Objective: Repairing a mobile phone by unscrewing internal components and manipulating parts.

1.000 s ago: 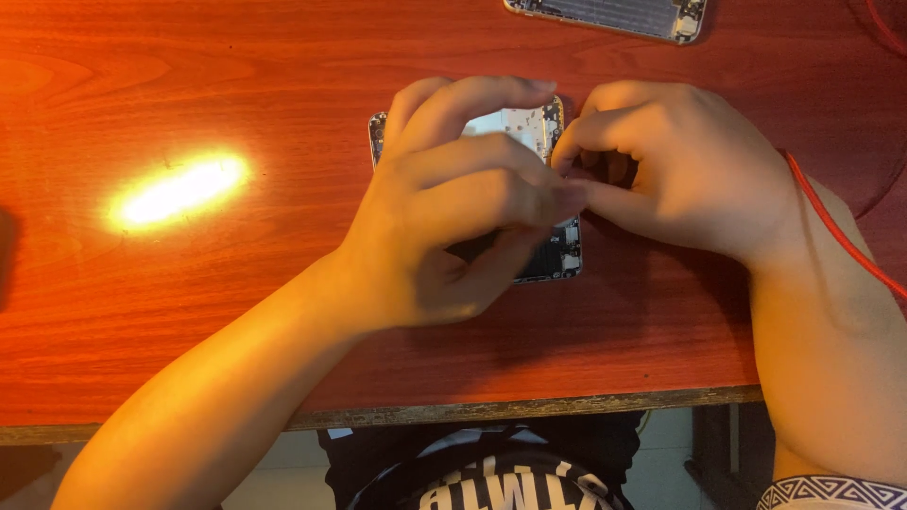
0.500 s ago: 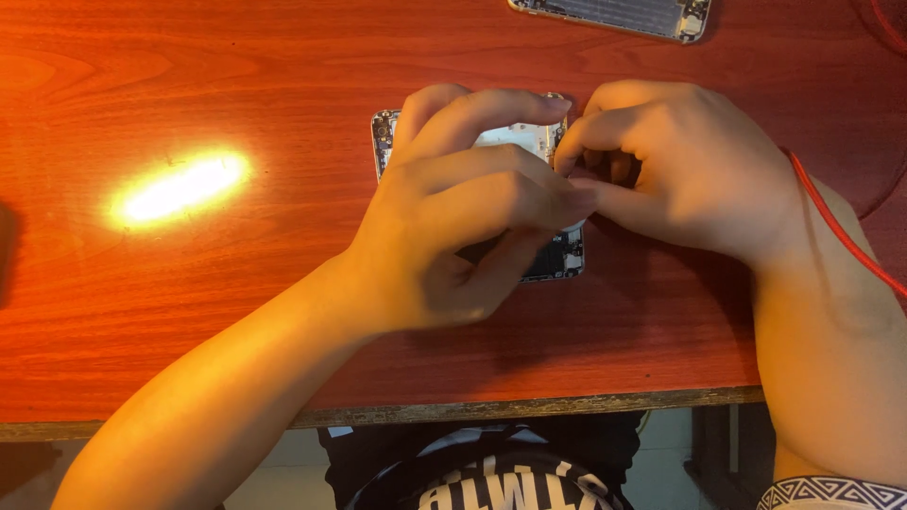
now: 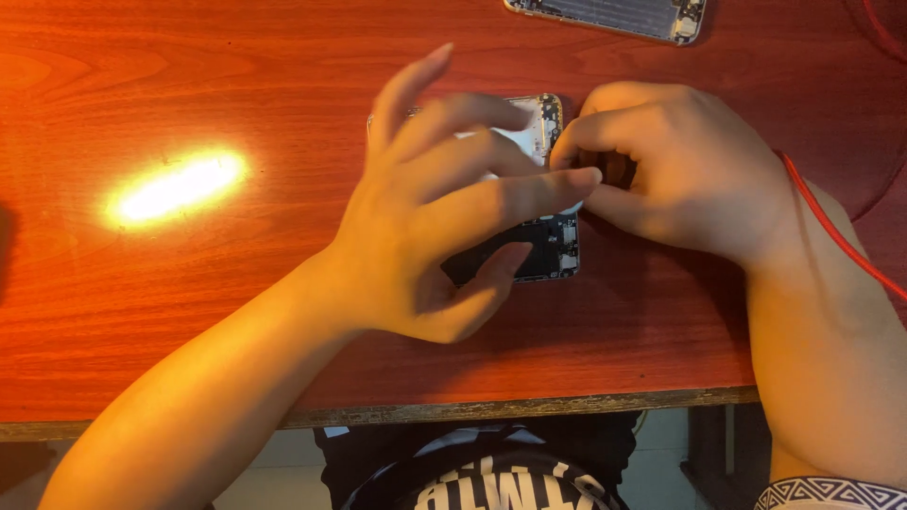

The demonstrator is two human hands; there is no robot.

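Counter (image 3: pixel 189 312): reddish-brown wood grain with a worn front edge nearest the wearer, whose dark printed shirt shows below it; a bright patch of reflected light lies on the wood at left.

Left hand (image 3: pixel 444 217): reaches in from the lower left. Half a second ago its fingers were curled down over the phone; now they are spread and lifted, the index finger raised and blurred with motion. Fingers apart, gripping nothing that can be seen; only the thumb sits low near the phone's near end, and whether it touches cannot be told.

Opened phone (image 3: pixel 539 246): lies flat on the counter under and between the two hands, position unchanged from the earlier frames. With the left fingers up, more of it shows: dark inner parts at the near end, a pale panel and metal frame corner at the far end.

Right hand (image 3: pixel 680 175): comes in from the right, fingers bunched together at the phone's right edge, as before. Pinched tight; what, if anything, sits between the fingertips is hidden.

Red cable (image 3: pixel 831 227): runs along the right wrist and off to the right.

Second phone shell (image 3: pixel 614 14): silver, at the far edge of the counter, well apart from the hands.

Judgement: the left hand's hold on the phone seems released or shifting, leaving the right pinch as the working contact.
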